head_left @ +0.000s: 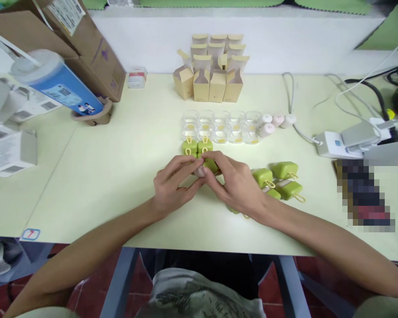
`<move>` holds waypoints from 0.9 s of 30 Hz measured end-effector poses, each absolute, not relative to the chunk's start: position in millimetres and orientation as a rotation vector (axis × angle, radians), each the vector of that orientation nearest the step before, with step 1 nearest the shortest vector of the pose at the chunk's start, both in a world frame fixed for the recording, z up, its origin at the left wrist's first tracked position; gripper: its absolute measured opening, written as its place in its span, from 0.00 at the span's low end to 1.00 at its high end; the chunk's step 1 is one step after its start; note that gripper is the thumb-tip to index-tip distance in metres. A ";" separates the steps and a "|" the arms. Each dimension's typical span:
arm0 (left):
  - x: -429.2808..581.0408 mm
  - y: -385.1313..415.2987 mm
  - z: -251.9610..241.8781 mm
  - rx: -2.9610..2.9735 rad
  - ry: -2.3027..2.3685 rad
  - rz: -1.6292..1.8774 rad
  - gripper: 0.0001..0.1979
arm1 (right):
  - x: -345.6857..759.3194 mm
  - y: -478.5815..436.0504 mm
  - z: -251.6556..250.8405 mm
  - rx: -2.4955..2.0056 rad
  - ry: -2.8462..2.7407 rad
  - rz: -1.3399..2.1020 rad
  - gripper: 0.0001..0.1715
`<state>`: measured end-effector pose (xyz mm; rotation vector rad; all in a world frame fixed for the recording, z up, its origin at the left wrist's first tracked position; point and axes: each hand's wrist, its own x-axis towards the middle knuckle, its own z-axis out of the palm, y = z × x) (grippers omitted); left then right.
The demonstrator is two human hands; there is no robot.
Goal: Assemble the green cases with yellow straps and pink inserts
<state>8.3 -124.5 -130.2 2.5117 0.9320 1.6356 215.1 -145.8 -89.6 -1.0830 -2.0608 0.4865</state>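
My left hand [177, 183] is closed, its fingertips pinching a small pale piece [200, 169] whose kind I cannot make out. My right hand [237, 181] meets it fingertip to fingertip, wrapped round a small green case [211, 166] that the fingers partly hide. Just beyond the hands stand several green cases [189, 145] with pale yellow loops. To the right of my right hand lie more green cases [285, 169] on their sides, some with a white part showing. One more is mostly hidden under my right wrist.
Two rows of clear plastic cups [221, 126] stand beyond the hands, with several white and pink capped pieces [267, 128] at their right. Behind are open cardboard boxes [202, 86]. A blue cylinder [64, 88] and brown carton [93, 53] stand left; a power strip [334, 145] and cables lie right.
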 end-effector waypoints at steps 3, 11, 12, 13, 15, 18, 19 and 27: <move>8.5 -125.5 -130.2 2.476 0.891 1.552 0.18 | 217.3 -145.1 -89.5 -1.116 -2.128 0.403 0.16; 7.6 -125.4 -129.9 2.577 0.851 1.490 0.19 | 221.4 -144.2 -82.6 -1.123 -2.226 0.492 0.24; 7.8 -125.1 -130.1 2.594 0.845 1.497 0.18 | 221.4 -144.2 -83.6 -1.132 -2.238 0.496 0.25; 8.0 -124.6 -130.3 2.617 0.840 1.508 0.18 | 221.4 -144.3 -85.1 -1.139 -2.247 0.501 0.27; 8.6 -123.5 -130.5 2.667 0.830 1.544 0.16 | 221.5 -144.9 -88.6 -1.146 -2.253 0.526 0.29; 8.7 -122.0 -130.2 2.685 0.811 1.598 0.14 | 221.5 -146.1 -90.7 -1.141 -2.230 0.596 0.30; 8.3 -121.8 -130.1 2.670 0.810 1.616 0.14 | 221.5 -146.3 -89.7 -1.132 -2.209 0.621 0.29; 4.1 -122.0 -129.8 2.456 0.905 1.567 0.15 | 224.9 -141.9 -72.3 -1.066 -1.979 0.869 0.18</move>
